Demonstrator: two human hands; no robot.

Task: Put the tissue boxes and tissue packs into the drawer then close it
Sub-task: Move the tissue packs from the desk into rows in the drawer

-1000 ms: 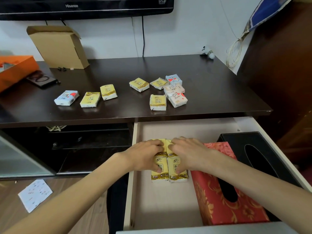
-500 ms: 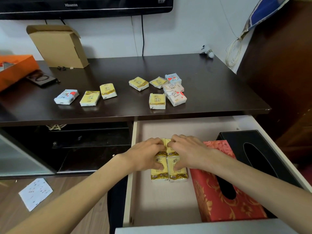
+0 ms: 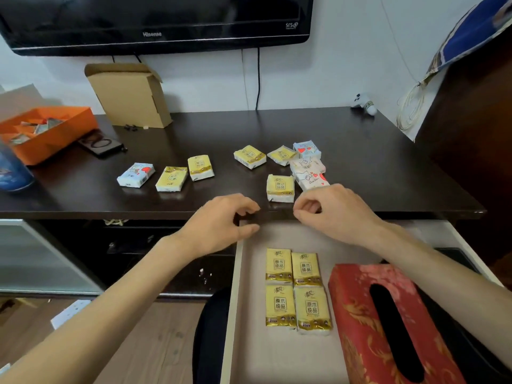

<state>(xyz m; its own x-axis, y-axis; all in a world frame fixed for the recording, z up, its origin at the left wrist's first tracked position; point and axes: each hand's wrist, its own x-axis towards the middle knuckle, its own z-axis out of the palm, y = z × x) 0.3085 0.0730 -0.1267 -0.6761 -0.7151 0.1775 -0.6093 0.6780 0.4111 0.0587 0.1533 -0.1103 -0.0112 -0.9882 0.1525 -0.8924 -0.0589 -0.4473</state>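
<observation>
A dark wooden TV cabinet top [image 3: 360,167] fills the middle of the view, with a Hisense television [image 3: 155,20] on the wall above its far edge. Below the near edge the pale drawer [image 3: 277,356] stands pulled open. At the drawer's right side lies a black tissue box [image 3: 457,259], mostly hidden by the right forearm, and just left of it a red floral tissue box [image 3: 357,314] (its dark oval slot faces up). Left of the red box, four yellow tissue packs [image 3: 297,289] lie flat in a two-by-two block, touching one another.

On the cabinet's far left sit an open cardboard box [image 3: 130,98] and an orange box [image 3: 52,131]. Nine more packs lie on the top: a blue pack [image 3: 135,175] and two yellow ones [image 3: 184,173] at left, and a cluster of six [image 3: 288,167] at right.

The left hand [image 3: 221,225] and right hand [image 3: 332,212] hover over the cabinet's near edge, fingers loosely curled and holding nothing; the right hand is just near of the cluster.
</observation>
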